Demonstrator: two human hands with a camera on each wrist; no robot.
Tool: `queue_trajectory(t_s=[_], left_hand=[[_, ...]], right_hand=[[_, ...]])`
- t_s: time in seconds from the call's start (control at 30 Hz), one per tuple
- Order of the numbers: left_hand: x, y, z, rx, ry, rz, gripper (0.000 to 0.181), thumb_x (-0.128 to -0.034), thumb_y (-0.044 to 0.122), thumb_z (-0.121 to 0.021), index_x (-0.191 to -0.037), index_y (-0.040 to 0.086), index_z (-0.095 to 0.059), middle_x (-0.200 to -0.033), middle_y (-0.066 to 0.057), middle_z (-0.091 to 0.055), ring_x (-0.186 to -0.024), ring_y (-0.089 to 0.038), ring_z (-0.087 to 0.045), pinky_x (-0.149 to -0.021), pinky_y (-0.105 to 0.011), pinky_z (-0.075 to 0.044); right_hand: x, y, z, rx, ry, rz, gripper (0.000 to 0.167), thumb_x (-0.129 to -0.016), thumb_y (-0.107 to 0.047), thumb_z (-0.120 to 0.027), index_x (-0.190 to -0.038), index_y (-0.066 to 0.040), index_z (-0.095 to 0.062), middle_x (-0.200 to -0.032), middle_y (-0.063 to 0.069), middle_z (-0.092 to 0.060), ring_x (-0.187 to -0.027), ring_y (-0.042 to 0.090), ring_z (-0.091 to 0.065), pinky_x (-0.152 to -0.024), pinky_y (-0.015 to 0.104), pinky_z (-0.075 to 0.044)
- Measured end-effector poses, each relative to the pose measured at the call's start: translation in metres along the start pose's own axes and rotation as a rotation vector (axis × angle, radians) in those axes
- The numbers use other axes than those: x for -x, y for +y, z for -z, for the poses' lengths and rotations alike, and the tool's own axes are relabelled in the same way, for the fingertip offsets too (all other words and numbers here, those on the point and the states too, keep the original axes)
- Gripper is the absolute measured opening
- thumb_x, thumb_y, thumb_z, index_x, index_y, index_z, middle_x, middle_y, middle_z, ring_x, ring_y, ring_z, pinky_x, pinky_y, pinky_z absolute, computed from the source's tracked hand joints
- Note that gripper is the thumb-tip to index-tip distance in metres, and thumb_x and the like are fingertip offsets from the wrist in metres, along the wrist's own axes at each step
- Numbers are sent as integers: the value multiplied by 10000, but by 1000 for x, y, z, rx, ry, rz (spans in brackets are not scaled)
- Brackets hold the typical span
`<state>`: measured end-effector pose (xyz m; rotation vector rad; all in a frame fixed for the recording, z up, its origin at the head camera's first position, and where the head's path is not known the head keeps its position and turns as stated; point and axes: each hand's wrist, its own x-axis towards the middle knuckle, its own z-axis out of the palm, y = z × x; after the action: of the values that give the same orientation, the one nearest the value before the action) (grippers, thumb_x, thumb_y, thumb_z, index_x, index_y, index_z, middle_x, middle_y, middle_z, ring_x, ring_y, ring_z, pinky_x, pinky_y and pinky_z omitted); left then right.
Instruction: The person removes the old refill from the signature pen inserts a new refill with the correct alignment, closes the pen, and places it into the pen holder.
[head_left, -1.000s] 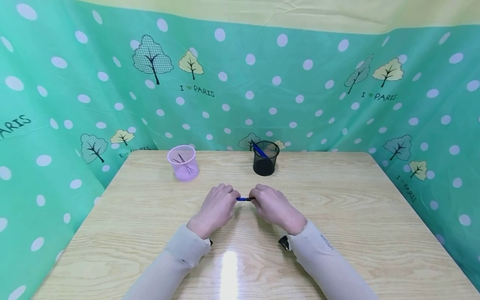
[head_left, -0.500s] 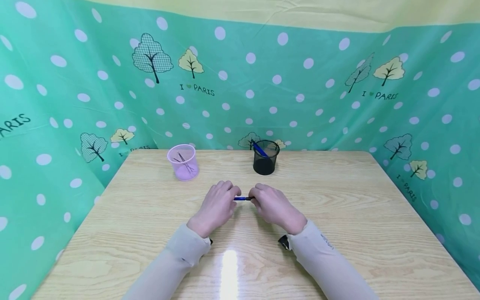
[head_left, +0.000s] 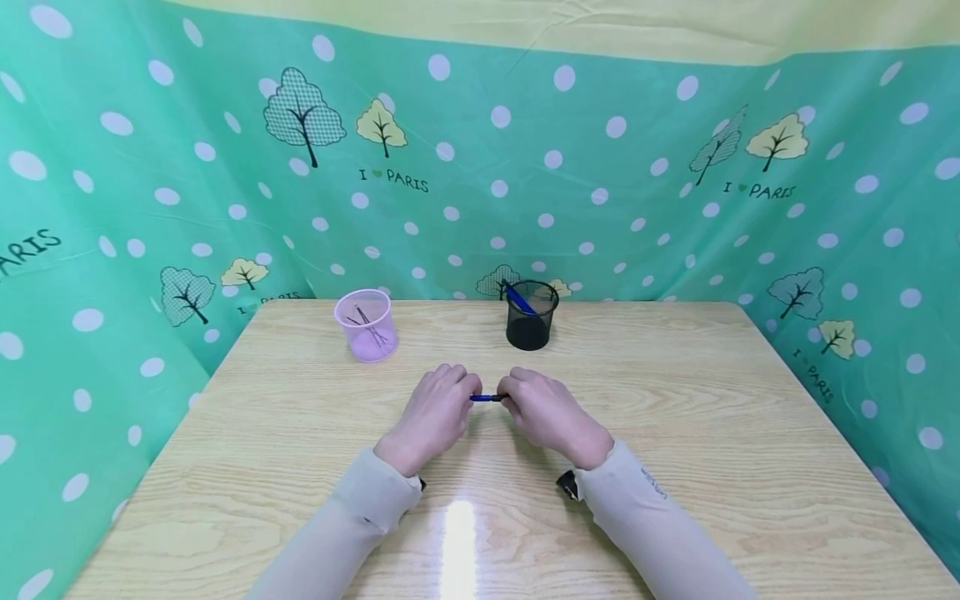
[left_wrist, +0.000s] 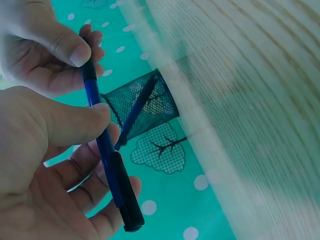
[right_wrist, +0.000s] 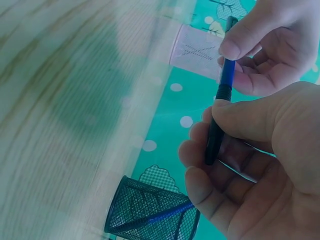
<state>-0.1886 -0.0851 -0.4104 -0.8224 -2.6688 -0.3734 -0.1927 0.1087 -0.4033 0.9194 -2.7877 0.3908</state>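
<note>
Both hands hold one blue pen (head_left: 482, 398) level above the middle of the table, its ends toward left and right. My left hand (head_left: 433, 417) pinches the blue barrel between thumb and fingers, with the black clip end extending past its thumb in the left wrist view. The black end of the pen (right_wrist: 227, 75) is pinched by my right hand (head_left: 546, 415), thumb on top. A short stretch of blue and black shows between the two hands. Whether that black end is a cap or a grip I cannot tell.
At the back of the wooden table (head_left: 675, 417) stands a black mesh pen cup (head_left: 529, 329) with a blue pen leaning in it. Left of it is a pink cup (head_left: 369, 337) holding several thin dark sticks. A green dotted curtain (head_left: 465, 183) hangs behind.
The left index finger lifted slightly off the pen half a second ago and now lies down on it again. The right hand and both cups have stayed in place.
</note>
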Motion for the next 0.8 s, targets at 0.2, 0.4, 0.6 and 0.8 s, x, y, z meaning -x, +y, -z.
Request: queue_trajectory(t_s=[0.2, 0.4, 0.6, 0.8], left_hand=[[0, -1, -1, -14, -24, -10, 142, -823, 41, -694, -947, 101, -660, -855, 1, -572, -799, -200, -528, -691, -311, -412], [0, 0, -1, -30, -47, -20, 142, -837, 36, -676, -967, 92, -667, -874, -8, -591, -801, -203, -536, -695, -322, -419], [0, 0, -1, -47, -61, -18, 144, -858, 23, -628, -977, 91, -671, -868, -11, -593, -797, -205, -540, -687, -324, -420], [1, 1, 0, -38, -82, 0, 129, -883, 63, -625, -999, 97, -670, -875, -1, -586, -801, -190, -523, -703, -321, -419]], right_hand=[[0, 0, 0, 0, -6, 1, 80, -885, -100, -663, -956, -122, -693, -839, -55, -574, -766, 76, -560, -678, 239, -495], [0, 0, 0, 2, -11, -1, 79, -887, -109, -665, -959, -123, -693, -847, -50, -578, -775, 88, -570, -674, 246, -498], [0, 0, 0, -2, -11, -10, 76, -886, -106, -665, -956, -123, -691, -836, -54, -571, -762, 77, -558, -672, 239, -492], [-1, 0, 0, 0, -14, -16, 79, -882, -101, -667, -955, -123, -690, -829, -58, -566, -751, 70, -548, -668, 235, -487]])
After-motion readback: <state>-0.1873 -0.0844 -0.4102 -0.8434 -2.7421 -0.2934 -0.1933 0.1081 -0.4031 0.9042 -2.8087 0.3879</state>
